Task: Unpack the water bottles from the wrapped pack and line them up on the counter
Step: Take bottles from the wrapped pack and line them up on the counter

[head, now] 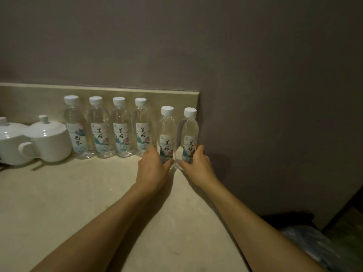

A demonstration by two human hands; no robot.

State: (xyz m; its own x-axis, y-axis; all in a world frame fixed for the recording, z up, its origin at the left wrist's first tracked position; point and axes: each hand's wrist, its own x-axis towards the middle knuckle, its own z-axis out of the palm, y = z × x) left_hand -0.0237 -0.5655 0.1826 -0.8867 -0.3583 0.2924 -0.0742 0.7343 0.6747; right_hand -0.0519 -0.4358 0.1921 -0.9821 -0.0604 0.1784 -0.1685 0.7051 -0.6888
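Several clear water bottles with white caps and painted labels stand along the backsplash on the beige counter [82, 193]. The row at the back starts with a bottle [75, 127] beside the cups. Two more bottles stand slightly forward at the right end. My left hand [152, 166] grips the base of the left of these bottles [167, 134]. My right hand [198, 163] grips the base of the rightmost bottle [190, 134], which stands next to the wall. Both bottles are upright on the counter.
Two white lidded cups [50, 138] stand at the left of the bottle row. A grey wall [265, 114] closes off the counter's right end. A bluish plastic-wrapped bundle [310, 246] lies low at the lower right, past the counter edge.
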